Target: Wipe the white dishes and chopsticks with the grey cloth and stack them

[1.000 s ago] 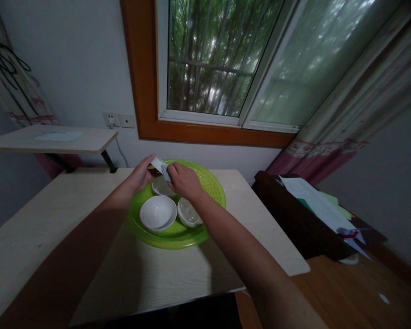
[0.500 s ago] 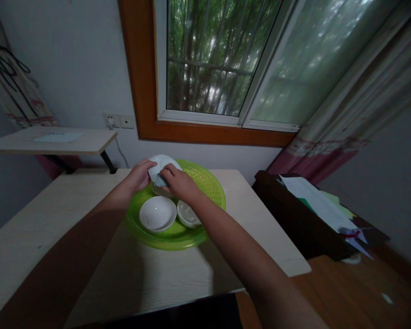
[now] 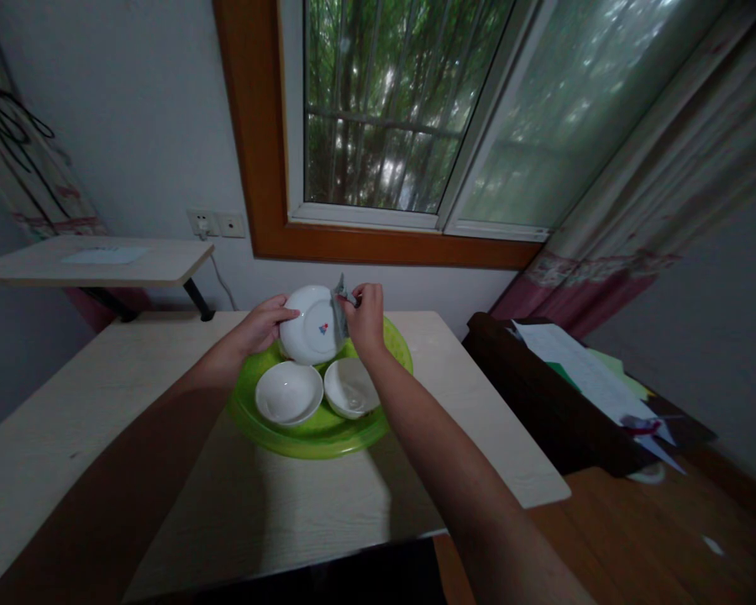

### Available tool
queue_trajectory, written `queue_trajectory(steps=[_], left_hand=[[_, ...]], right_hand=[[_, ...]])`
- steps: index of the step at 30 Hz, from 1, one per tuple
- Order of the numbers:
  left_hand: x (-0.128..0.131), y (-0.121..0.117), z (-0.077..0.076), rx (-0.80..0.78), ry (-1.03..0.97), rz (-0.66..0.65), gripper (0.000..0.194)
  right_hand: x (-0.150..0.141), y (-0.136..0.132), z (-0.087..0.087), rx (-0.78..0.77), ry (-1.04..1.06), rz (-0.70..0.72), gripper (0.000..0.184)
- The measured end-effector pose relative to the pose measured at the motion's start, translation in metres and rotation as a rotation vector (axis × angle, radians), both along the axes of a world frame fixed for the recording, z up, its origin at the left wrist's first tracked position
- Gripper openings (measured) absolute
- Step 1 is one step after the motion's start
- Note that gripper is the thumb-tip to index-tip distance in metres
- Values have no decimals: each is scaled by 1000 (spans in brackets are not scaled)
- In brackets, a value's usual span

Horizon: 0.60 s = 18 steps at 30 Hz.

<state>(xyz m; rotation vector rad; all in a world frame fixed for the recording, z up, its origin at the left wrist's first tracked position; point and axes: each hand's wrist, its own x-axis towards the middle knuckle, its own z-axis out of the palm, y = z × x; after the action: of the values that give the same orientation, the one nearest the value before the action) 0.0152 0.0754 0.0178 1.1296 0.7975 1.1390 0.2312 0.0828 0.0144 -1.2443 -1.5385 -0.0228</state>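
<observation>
My left hand (image 3: pixel 265 324) grips the left edge of a white bowl (image 3: pixel 308 329), whose outside with a small red and blue mark faces me. At the bowl's right side my right hand (image 3: pixel 366 315) pinches a grey-green cloth (image 3: pixel 340 307) that lies along the rim. Below them is a round green plastic tray (image 3: pixel 324 445). Two more white bowls stand in it upright, one at the left (image 3: pixel 288 393) and one at the right (image 3: pixel 351 388). The raised bowl covers the back of the tray.
The tray rests on a pale wooden table (image 3: pixel 479 420) against the wall below a window (image 3: pixel 403 126). A raised shelf (image 3: pixel 101 260) stands at the back left. To the right, papers (image 3: pixel 580 378) lie on a dark piece of furniture.
The held bowl has turned from edge-on to show its outside. My right hand has moved right with the cloth, from the bowl's surface to its right rim.
</observation>
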Motion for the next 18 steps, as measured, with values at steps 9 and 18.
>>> queue_trajectory(steps=[9, 18], left_hand=[[0, -7, 3, 33, 35, -65, 45], [4, -1, -4, 38, 117, -198, 50]], right_hand=[[1, -4, 6, 12, -50, 29, 11], [1, -9, 9, 42, -61, 54, 21]])
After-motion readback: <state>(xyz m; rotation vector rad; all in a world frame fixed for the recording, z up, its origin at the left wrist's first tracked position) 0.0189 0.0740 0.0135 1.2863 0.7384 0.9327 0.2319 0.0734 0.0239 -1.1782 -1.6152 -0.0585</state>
